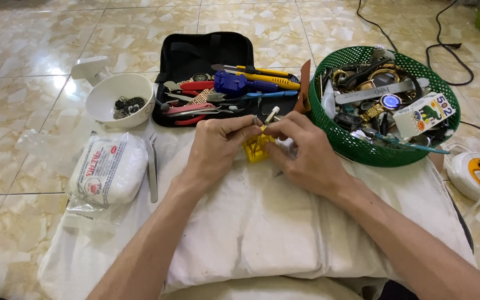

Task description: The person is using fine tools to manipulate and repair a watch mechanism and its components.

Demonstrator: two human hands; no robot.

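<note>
Both hands meet over a small yellow tool block [258,149] on the white cushion [262,222], just in front of the black tool case [195,55]. The left hand [215,147] pinches its left side; the right hand [306,158] clenches a thin pin [271,115] standing upright above it, equally close.

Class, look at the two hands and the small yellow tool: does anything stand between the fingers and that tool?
Nothing visible does. Both the left hand and right hand already pinch the yellow tool directly over the white cloth.

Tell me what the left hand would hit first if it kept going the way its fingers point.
Likely the right hand: the left hand points right across the small yellow tool both pinch, fingertips nearly meeting.
</note>
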